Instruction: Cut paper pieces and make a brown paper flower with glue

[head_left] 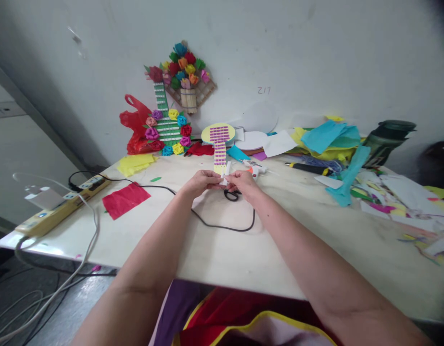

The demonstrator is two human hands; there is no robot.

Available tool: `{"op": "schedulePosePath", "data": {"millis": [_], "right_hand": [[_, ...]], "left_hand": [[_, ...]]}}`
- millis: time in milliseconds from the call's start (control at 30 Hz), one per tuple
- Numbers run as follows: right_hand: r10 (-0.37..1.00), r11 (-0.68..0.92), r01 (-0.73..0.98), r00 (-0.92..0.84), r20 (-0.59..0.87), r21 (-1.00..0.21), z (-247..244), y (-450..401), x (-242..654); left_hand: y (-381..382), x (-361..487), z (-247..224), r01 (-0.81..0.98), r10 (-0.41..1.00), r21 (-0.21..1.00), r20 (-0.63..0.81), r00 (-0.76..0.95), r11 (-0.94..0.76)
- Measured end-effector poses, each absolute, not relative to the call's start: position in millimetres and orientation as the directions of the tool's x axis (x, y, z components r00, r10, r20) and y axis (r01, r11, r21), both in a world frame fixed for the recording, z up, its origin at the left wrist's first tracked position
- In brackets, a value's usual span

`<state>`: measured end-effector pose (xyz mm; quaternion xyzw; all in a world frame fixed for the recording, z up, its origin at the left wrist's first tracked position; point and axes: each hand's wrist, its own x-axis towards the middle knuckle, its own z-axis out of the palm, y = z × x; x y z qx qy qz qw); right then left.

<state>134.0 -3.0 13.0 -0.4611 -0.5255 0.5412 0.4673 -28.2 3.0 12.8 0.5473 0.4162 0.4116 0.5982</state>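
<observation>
My left hand [203, 183] and my right hand [245, 182] meet above the middle of the table, fingertips pinched together on a small white strip [228, 168], which looks like paper. Just behind them stands a yellow cut-out [218, 126] with an oval top and a narrow stem, covered in rows of purple strips. Black scissor handles [232, 195] show below my fingers; the blades are hidden. Beside my right hand lies a white glue gun [257, 170], partly covered by that hand.
A black cord [222, 227] loops across the table [214, 259] from a power strip [59, 206] at left. Red crepe paper [126, 199] lies nearby. Paper flower crafts [167, 127] stand against the wall. Paper scraps [398, 192], a yellow-black cutter [308, 168] and a dark bottle [386, 142] are at right.
</observation>
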Motion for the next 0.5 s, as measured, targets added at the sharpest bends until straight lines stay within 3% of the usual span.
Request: {"op": "schedulePosePath", "data": {"millis": [500], "right_hand": [[0.994, -0.042, -0.024, -0.1, -0.039, -0.999, 15.4, -4.0, 133.7]], "left_hand": [[0.7, -23.1, 13.0, -0.078, 0.951, 0.995, -0.039, 0.305, 0.066]]}}
